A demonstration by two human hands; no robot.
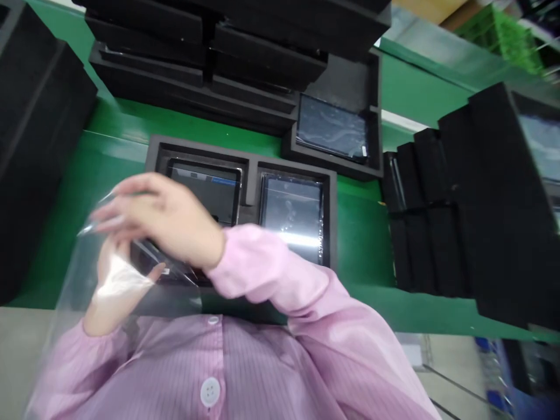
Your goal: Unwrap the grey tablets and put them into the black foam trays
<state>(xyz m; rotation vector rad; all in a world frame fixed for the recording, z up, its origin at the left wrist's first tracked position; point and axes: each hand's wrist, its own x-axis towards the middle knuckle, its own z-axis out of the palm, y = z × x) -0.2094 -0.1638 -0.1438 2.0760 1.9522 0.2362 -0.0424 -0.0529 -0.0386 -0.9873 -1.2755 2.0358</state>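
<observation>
A clear plastic sheet or bag hangs at the lower left, catching the light. My right hand reaches across to the left, its blurred fingers closed on the sheet's upper edge. Below it is my left hand, seen through the plastic, with the thumb spread away from the fingers. Its fingertips are partly hidden behind my right hand. Under both hands lies a black foam tray with two compartments. A dark-screened tablet sits in its left one, partly covered by my hands. The right compartment holds a film-wrapped tablet.
Behind stands another foam tray with a tablet, beside stacked black foam trays. More black foam rises at the left. Several black pieces stand upright at the right of the green table. A green crate is far right.
</observation>
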